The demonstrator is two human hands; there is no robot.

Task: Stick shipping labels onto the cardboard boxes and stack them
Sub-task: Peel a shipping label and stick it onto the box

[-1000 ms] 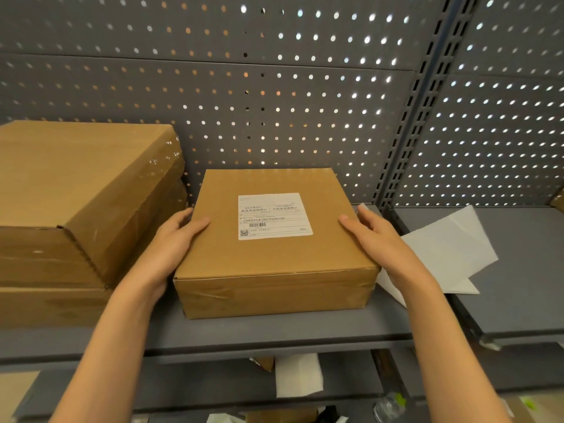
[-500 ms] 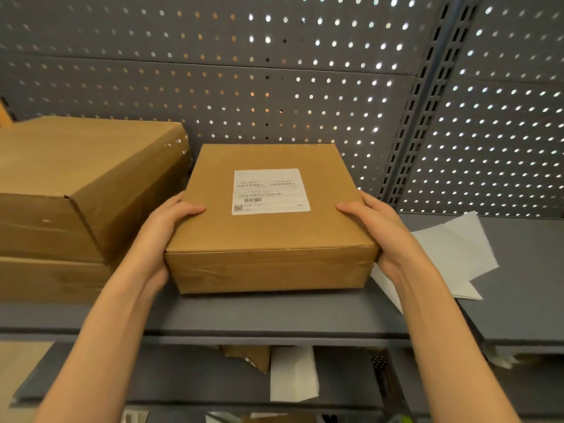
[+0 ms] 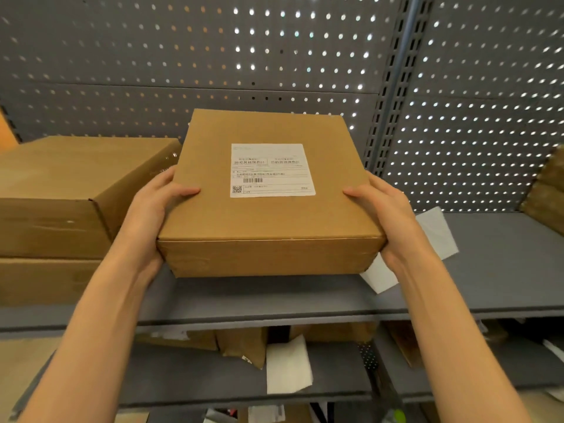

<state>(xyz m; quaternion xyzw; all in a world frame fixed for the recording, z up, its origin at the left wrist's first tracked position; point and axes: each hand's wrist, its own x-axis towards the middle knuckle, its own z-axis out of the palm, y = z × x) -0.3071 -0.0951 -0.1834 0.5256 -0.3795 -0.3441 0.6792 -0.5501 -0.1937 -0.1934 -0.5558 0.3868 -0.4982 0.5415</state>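
A flat brown cardboard box with a white shipping label stuck on its top hangs just above the grey shelf, tilted toward me. My left hand grips its left side, thumb on the top face. My right hand grips its right side the same way. To the left, two larger cardboard boxes sit stacked on the shelf, close beside the held box.
White backing sheets lie on the shelf to the right of the box. Another brown package shows at the far right edge. A perforated grey back panel stands behind. The lower shelf holds brown packets and white paper.
Both hands have closed around the box's sides and lifted it off the shelf, bringing it up and toward me.
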